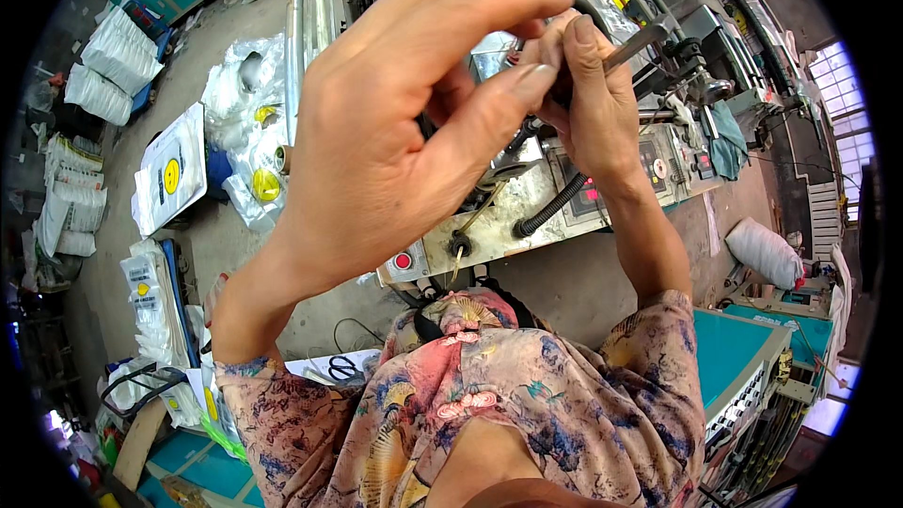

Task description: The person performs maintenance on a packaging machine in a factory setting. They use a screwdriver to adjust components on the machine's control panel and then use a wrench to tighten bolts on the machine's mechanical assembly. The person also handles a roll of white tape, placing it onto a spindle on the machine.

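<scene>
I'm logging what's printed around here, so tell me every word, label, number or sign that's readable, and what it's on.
White bag: a yellow smiley; any lettering is too small to read.
Lower-left bag stack: dark print, too small to read.
Red display on the machine: too small to read.
No words or numbers to quote.

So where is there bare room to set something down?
The teal tabletop, between the right sleeve and the knob panel, looks bare. So does gray floor between machine bench and shirt front. Crowded: around the left hand and right hand, amid machine parts.
</scene>
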A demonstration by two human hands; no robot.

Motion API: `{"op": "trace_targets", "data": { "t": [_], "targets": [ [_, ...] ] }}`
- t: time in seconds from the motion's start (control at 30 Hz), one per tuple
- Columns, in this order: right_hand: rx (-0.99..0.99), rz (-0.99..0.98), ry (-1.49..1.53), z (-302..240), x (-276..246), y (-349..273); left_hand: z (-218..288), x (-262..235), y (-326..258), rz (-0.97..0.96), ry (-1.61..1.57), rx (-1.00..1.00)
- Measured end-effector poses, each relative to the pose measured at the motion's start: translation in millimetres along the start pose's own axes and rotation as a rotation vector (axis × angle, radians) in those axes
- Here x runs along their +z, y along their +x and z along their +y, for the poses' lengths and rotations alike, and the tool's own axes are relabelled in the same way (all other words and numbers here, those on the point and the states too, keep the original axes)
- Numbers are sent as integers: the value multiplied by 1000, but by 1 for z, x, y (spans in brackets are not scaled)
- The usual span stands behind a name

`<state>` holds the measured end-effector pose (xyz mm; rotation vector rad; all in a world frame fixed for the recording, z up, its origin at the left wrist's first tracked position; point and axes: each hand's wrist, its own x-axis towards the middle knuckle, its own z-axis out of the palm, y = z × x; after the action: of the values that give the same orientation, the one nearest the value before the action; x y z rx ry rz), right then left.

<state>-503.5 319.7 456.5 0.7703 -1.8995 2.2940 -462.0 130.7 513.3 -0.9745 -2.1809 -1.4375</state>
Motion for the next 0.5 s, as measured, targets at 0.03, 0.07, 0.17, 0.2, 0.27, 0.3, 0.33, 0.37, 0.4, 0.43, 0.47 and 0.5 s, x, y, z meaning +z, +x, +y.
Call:
{"op": "trace_targets", "data": {
  "t": [0.03,0.07,0.17,0.2,0.27,0.3,0.33,0.37,0.4,0.43,0.47,0.5],
  "targets": [
    [0,-7,-5,0,2,-1,5,3,4,1,26,11],
    [-9,-10,14,1,4,-1,8,5,7,0,48,24],
    [-38,-5,57,1,4,-1,14,17,19,-15,108,89],
    [-70,23,-26,2,1,-2,13,22,23,-24,129,111],
    [-137,48,-225,3,-7,-5,11,29,29,-44,196,162],
    [-173,50,-346,2,-13,-8,10,32,33,-56,233,192],
    [-196,-3,-408,-5,-20,-15,8,32,36,-73,277,221],
    [-160,-56,-346,-11,-26,-17,5,32,40,-88,325,260],
    [-120,-106,-286,-17,-33,-20,2,32,45,-103,379,300],
    [-81,-146,-225,-23,-38,-23,1,31,49,-125,438,353],
    [-21,-240,-173,-30,-45,-22,1,31,53,-136,502,403],
    [-4,-290,-282,-34,-50,-19,1,32,54,-136,562,438]
  ]
}}
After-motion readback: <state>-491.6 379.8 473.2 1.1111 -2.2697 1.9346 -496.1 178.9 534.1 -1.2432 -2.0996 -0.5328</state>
